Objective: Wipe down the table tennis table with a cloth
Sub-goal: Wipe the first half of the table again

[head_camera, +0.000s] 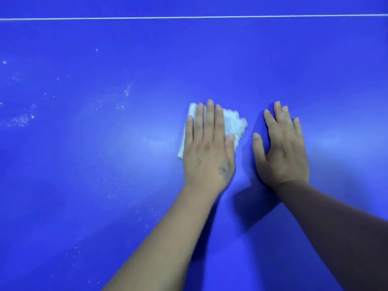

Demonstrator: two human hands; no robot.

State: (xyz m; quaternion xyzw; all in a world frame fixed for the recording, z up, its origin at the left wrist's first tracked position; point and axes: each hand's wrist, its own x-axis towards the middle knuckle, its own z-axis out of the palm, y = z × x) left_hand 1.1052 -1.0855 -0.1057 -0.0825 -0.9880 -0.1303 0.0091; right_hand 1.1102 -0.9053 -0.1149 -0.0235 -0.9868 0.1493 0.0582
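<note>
Left hand (207,143) lies flat, fingers straight and together, pressing the white cloth (233,124) onto the blue surface (210,59). Likely reason: a flat palm spreads pressure over the folded cloth for wiping. The cloth shows beyond the fingertips and at both sides of the hand.

Right hand (281,148) is just beside it, flat on the surface with fingers slightly spread, holding nothing; probably bracing body weight.

White specks (21,120) and smears remain well to the left; that area is apparently unwiped. A white line (189,17) crosses the far side. No room is visible beyond the surface.
</note>
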